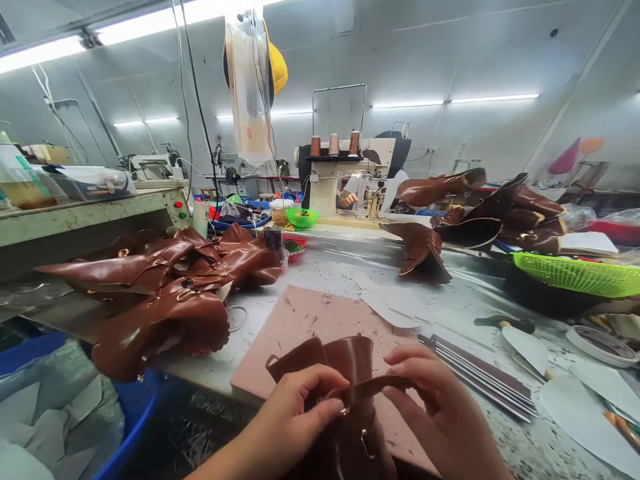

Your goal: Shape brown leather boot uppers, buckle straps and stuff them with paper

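A brown leather boot upper [357, 447] lies in front of me, its top part over a pink board [300, 327]. My left hand [313, 403] pinches it near a small gold-coloured fitting [344, 411]. Between the thumb and fingers of my right hand [425, 393] is a narrow brown leather strap [383, 385], which runs across the upper towards my left fingers. A gold-coloured buckle [367, 443] shows on the upper below the strap. Whether the strap passes through the fitting is hidden by my left fingers.
More brown boot uppers [175, 287] are heaped at the left, others [525, 207] at the back right. Pale paper pieces [385, 300] and dark strips [480, 380] lie right of the board. A sewing machine [345, 173] stands behind, with a person's hand [347, 199] beside it. A blue tub [140, 413] stands lower left.
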Tool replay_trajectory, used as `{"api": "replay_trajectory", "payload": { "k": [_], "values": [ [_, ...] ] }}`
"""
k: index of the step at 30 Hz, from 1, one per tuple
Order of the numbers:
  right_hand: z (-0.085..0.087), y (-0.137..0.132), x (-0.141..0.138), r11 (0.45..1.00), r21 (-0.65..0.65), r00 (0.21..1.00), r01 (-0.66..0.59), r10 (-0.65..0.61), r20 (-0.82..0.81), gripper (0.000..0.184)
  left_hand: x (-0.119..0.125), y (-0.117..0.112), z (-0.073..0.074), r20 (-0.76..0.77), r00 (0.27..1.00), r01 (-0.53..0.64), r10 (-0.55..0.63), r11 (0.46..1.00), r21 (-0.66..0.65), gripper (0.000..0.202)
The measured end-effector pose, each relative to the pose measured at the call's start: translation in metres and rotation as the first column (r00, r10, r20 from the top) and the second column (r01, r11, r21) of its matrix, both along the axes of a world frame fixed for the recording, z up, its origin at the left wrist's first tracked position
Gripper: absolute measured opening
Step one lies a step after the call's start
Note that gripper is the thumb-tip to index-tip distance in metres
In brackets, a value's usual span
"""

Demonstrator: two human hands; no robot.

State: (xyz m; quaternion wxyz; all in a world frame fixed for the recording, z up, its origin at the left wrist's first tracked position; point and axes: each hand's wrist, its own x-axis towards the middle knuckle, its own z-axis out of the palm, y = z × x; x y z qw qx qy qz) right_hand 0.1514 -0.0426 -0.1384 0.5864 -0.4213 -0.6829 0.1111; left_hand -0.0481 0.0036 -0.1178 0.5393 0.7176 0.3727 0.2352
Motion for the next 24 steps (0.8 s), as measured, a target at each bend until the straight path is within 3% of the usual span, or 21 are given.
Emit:
{"api": "replay_trajectory", "payload": {
  "k": [5, 8, 10, 13, 16, 18, 20, 24],
  "values": [
    [-0.012, -0.001, 0.014, 0.968, 0.216, 0.895, 0.124, -0.204, 0.397, 0.013, 0.003, 0.003, -0.003, -0.019, 0.995, -0.1, 0.099, 0.994, -0.045, 0.019],
    [-0.018, 0.001, 0.012, 0.95, 0.29, 0.833, 0.113, -0.25, 0.494, 0.019, 0.004, 0.004, -0.006, 0.034, 0.993, -0.108, 0.113, 0.987, -0.117, 0.017],
    [-0.021, 0.004, 0.008, 0.953, 0.287, 0.831, 0.101, -0.239, 0.502, 0.023, 0.004, 0.004, -0.007, 0.07, 0.991, -0.097, 0.11, 0.981, -0.165, 0.017],
    [-0.024, 0.007, 0.004, 0.974, 0.203, 0.871, 0.102, -0.186, 0.454, 0.023, 0.004, 0.003, -0.008, 0.106, 0.983, -0.123, 0.147, 0.97, -0.209, 0.018],
    [-0.019, 0.007, 0.005, 0.998, -0.041, 0.932, 0.038, -0.02, 0.363, 0.019, 0.002, 0.003, -0.01, 0.131, 0.969, -0.177, 0.211, 0.957, -0.23, 0.019],
    [-0.01, 0.005, 0.006, 0.959, -0.276, 0.948, -0.06, 0.141, 0.284, 0.012, 0.001, 0.003, -0.011, 0.15, 0.958, -0.208, 0.245, 0.952, -0.227, 0.02],
    [0.003, 0.004, 0.004, 0.895, -0.412, 0.942, -0.17, 0.27, 0.198, 0.009, 0.001, 0.003, -0.011, 0.168, 0.952, -0.216, 0.256, 0.951, -0.222, 0.022],
    [0.02, 0.005, -0.01, 0.875, -0.369, 0.905, -0.313, 0.393, 0.165, 0.016, 0.006, 0.003, -0.006, 0.18, 0.956, -0.187, 0.231, 0.955, -0.23, 0.024]
  ]
}}
